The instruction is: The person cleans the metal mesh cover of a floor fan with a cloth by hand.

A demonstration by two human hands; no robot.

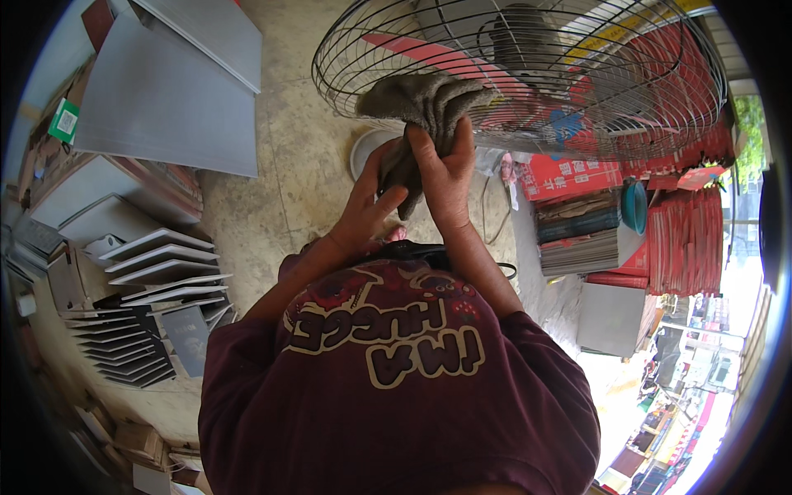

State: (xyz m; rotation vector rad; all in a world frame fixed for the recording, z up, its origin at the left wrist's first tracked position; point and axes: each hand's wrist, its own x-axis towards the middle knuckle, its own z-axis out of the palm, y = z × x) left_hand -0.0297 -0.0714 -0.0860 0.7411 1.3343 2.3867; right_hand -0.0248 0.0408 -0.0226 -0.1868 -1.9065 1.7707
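Both my hands hold a grey-brown cloth (422,101) against the lower rim of a round wire fan guard (528,74). My right hand (445,169) grips the cloth from below, fingers pointing up to the guard. My left hand (371,202) clasps the cloth's hanging tail just beside it. The fan's dark motor hub (520,37) and reddish blades show behind the wires. My dark red shirt (388,371) fills the lower middle.
Stacks of grey flat panels (165,91) and slanted sheets (161,272) line the left. Red bundles and stacked papers (586,231) stand at the right, with a teal bowl (634,206). A pale round basin (367,148) sits on the concrete floor (289,165) under the fan.
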